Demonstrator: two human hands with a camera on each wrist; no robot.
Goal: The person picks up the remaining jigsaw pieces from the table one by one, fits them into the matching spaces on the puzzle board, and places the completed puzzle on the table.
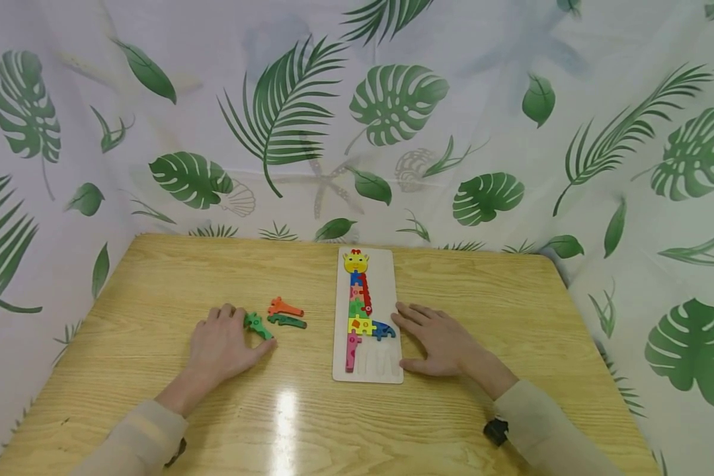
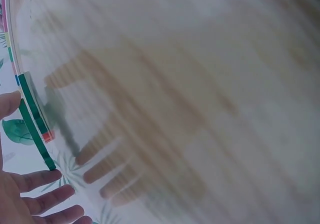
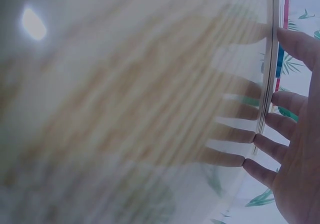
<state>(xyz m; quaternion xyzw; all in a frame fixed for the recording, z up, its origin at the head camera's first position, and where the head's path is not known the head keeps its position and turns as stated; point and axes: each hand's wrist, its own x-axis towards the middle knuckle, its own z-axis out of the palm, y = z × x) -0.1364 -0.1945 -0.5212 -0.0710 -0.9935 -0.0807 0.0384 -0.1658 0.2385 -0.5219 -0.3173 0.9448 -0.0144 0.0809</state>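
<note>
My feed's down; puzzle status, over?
Left hand pinching bright green piece. Right hand touching right edge of giraffe board. Orange piece, dark green piece loose nearby. Nothing covering bare slots.

Looks like a small screened-off work corner; can't tell whether in a home, lab or office. Walled at the back and both sides with white cloth point(image 1: 490, 132), printed with green leaves, shells and starfish, visibly creased. Fitted with a pale, round-cornered wood-grain bench point(image 1: 482, 284), glossy enough to show bright glare point(image 1: 284, 426).

Head view looks down; low, close wrist views share its table point(image 1: 470, 281).
</note>
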